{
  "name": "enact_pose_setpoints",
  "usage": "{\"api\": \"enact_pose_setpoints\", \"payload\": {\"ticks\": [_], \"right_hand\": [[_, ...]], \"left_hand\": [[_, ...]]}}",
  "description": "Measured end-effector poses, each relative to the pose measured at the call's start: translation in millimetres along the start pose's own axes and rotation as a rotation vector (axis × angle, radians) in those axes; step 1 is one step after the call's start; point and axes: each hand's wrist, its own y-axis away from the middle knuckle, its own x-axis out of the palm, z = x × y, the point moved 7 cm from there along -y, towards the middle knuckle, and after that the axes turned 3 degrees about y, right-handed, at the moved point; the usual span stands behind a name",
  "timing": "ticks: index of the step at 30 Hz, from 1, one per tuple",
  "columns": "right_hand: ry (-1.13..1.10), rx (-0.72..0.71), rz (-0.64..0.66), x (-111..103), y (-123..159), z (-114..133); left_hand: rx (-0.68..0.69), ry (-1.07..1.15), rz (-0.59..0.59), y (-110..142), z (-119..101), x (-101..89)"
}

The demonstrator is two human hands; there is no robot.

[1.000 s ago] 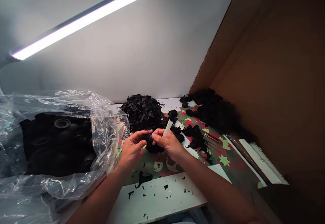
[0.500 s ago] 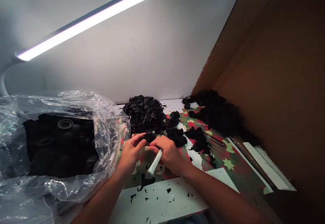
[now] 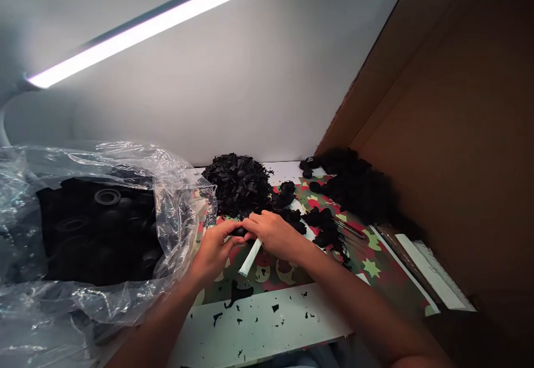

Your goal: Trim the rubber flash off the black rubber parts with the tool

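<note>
My left hand pinches a small black rubber piece between thumb and fingers above the patterned mat. My right hand meets it from the right, fingers closed, and grips a white-handled tool whose handle slants down and to the left below the hands. The tool's tip is hidden at the black piece. Directly behind the hands rises a heap of black trimmings.
A clear plastic bag of black rubber parts fills the left. More black parts lie against a cardboard wall on the right. A white board strewn with black scraps lies in front. A lamp bar glows overhead.
The white handle swung from pointing up to pointing down-left. Both hands shifted slightly up and toward the heap, still joined on the black piece.
</note>
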Motion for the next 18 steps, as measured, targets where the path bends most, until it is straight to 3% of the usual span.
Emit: {"api": "enact_pose_setpoints", "payload": {"ticks": [5, 11, 14, 18], "right_hand": [[-0.1, -0.048, -0.152, 8, 3, 2], [0.059, -0.056, -0.345, 13, 8, 18], [0.07, -0.036, -0.374, 14, 9, 20], [0.083, -0.071, -0.342, 15, 9, 20]], "left_hand": [[-0.091, 0.168, -0.002, -3, -2, -1.7], [-0.378, 0.518, -0.126, 2, 24, 14.5], [-0.387, 0.688, -0.207, 3, 28, 23.3], [-0.379, 0.691, -0.278, 5, 30, 29.6]]}}
